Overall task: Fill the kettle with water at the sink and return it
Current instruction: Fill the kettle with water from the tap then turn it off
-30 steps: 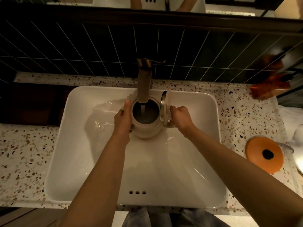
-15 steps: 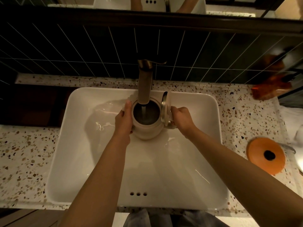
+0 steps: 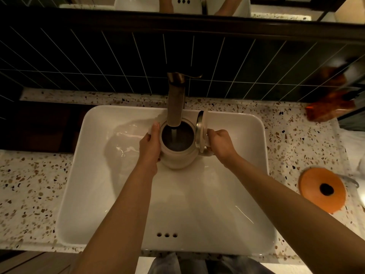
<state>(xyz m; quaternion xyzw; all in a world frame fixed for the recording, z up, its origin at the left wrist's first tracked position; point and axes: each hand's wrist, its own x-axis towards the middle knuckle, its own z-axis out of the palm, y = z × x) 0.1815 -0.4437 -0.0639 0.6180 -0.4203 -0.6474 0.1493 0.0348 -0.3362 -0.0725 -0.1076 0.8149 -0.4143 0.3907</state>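
A cream kettle (image 3: 178, 160) is held upright inside the white sink (image 3: 94, 194), right under the brass tap (image 3: 175, 103). Its hinged lid (image 3: 200, 130) stands open on the right side. A thin stream of water runs from the spout into the kettle's mouth, and water shows inside. My left hand (image 3: 151, 144) presses flat against the kettle's left wall. My right hand (image 3: 221, 144) is closed around the handle on the right.
Speckled terrazzo counter (image 3: 29, 184) surrounds the sink. An orange round disc with a dark centre (image 3: 322, 189) lies on the right counter. A reddish packet (image 3: 329, 107) sits at the back right. Dark tiled wall (image 3: 98, 62) rises behind the tap.
The kettle and both hands have stayed in place under the tap. Water keeps running into the kettle.
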